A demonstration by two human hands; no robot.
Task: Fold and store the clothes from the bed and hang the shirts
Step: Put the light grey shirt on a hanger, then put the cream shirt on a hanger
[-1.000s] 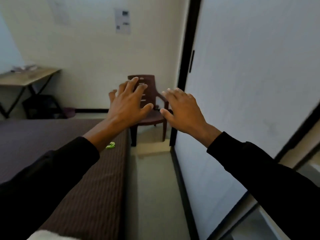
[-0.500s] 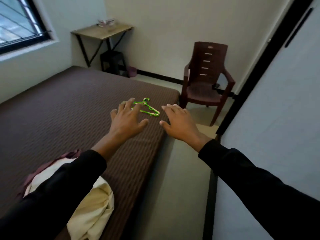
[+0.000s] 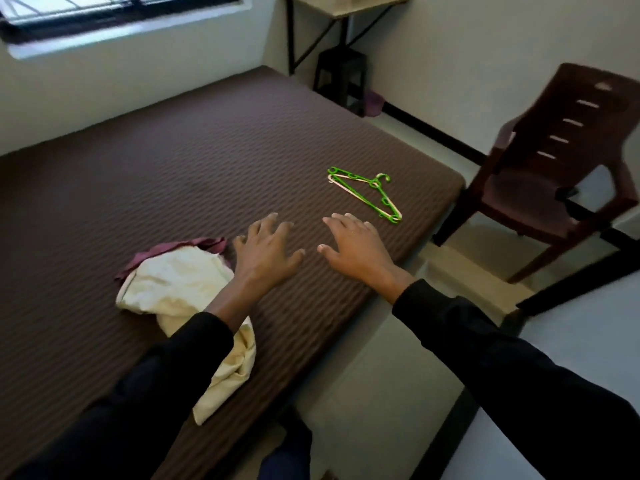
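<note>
A crumpled cream garment [image 3: 180, 292] lies on the brown bed [image 3: 145, 174] near its front edge, with a maroon cloth [image 3: 194, 247] peeking out from under its far side. Green and cream plastic hangers [image 3: 367, 194] lie stacked near the bed's right corner. My left hand [image 3: 265, 252] hovers open over the mattress just right of the cream garment, fingers spread. To its right, my right hand [image 3: 353, 249] is also open, palm down, a short way in front of the hangers. Neither hand holds anything.
A dark brown plastic chair [image 3: 554, 161] stands on the floor right of the bed. A small table [image 3: 346, 5] with a black stool [image 3: 341, 76] under it sits at the far wall. A window [image 3: 114, 8] is at the upper left. White wardrobe door [image 3: 568, 375] at right.
My view has swung left and down from the wardrobe and chair to the bed. The clothes pile and hangers have come fully into view, and both open hands now hover over the mattress.
</note>
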